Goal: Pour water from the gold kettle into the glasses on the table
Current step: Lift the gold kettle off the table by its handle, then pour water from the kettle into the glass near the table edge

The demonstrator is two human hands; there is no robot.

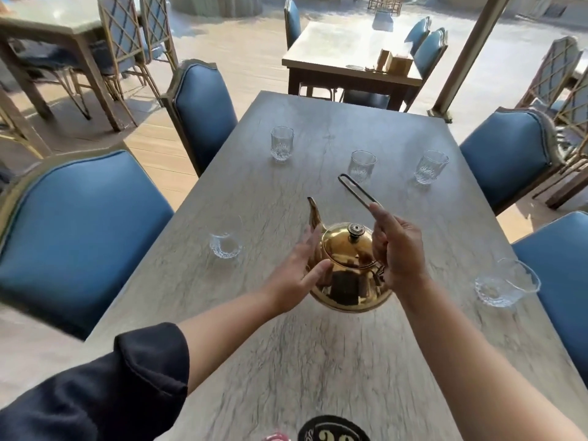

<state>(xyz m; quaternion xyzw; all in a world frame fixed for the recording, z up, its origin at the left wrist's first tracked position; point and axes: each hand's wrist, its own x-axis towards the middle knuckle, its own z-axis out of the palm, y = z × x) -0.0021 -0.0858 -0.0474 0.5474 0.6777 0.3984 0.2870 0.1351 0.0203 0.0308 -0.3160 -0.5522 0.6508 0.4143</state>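
A gold kettle (346, 275) stands on the grey marbled table (286, 361), spout pointing away and to the left. My right hand (397, 246) grips its thin dark wire handle (356, 190), which sticks up and away. My left hand (302, 268) rests flat against the kettle's left side, fingers spread. Several clear cut glasses stand around it: one far left (282, 143), one at centre back (361, 166), one back right (430, 167), one near left (225, 245), one near right (506, 283). All look empty.
Blue padded chairs line both sides: two on the left (79, 237) (203, 113), two on the right (509, 157) (560, 275). Another table (346, 65) with a wooden box stands beyond. A metal post (471, 55) rises at the far right corner.
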